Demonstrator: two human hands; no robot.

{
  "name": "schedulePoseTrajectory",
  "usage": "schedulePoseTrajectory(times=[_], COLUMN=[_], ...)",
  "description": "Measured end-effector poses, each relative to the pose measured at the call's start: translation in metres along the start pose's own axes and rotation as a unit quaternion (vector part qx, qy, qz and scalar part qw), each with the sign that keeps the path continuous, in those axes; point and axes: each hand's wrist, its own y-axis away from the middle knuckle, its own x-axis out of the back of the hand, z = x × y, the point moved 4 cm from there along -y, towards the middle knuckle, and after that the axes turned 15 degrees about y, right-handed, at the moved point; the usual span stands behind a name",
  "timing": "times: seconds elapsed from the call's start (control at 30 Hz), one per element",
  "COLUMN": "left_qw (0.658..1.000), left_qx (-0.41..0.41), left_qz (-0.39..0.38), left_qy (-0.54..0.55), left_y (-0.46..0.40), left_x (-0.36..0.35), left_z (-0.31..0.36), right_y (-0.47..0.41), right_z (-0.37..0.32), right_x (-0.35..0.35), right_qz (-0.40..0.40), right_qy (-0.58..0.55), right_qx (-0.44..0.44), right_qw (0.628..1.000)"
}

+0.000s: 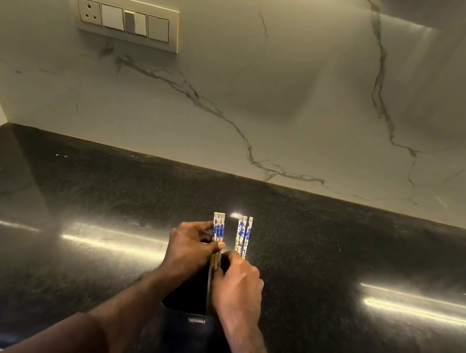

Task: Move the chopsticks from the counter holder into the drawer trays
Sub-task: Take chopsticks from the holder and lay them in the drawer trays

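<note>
A dark holder (pixel 185 327) stands on the black counter near its front edge, with a small label on its front. Two bunches of chopsticks with blue-and-white patterned tops stick up out of it. My left hand (pixel 190 249) pinches the left bunch (pixel 218 228) between thumb and fingers. My right hand (pixel 237 288) curls round the lower shafts of the right bunch (pixel 243 235). The lower ends of the chopsticks are hidden by my hands and the holder. No drawer is in view.
The black granite counter (pixel 60 240) stretches left and right, shiny with light streaks. A white marble backsplash (pixel 271 90) rises behind it, carrying a switch and socket plate (pixel 124 19) at upper left. A side wall meets the counter at far left.
</note>
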Motion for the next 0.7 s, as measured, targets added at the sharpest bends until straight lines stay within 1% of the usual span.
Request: schedulePoseTrajectory(times=[0.17,0.3,0.43,0.53,0.7], left_qw=[0.999,0.997,0.994,0.991,0.983], left_qx=[-0.006,-0.036,-0.054,-0.069,-0.093], left_qz=[-0.002,-0.044,-0.058,-0.087,-0.115], left_qy=[0.034,0.06,0.072,0.079,0.112], left_y=[-0.002,-0.001,-0.002,0.0,0.01], left_x=[0.002,0.005,0.012,0.015,0.022], left_z=[0.013,0.039,0.074,0.102,0.143], right_y=[-0.003,-0.007,-0.013,-0.015,-0.01], right_z=[-0.001,0.0,0.0,-0.001,-0.004], right_x=[0.003,0.007,0.013,0.019,0.04], right_qz=[0.003,-0.016,-0.056,-0.085,-0.097], right_qy=[-0.037,-0.098,-0.173,-0.217,-0.26], right_qx=[0.015,0.033,0.069,0.088,0.115], right_qw=[0.999,0.995,0.981,0.968,0.954])
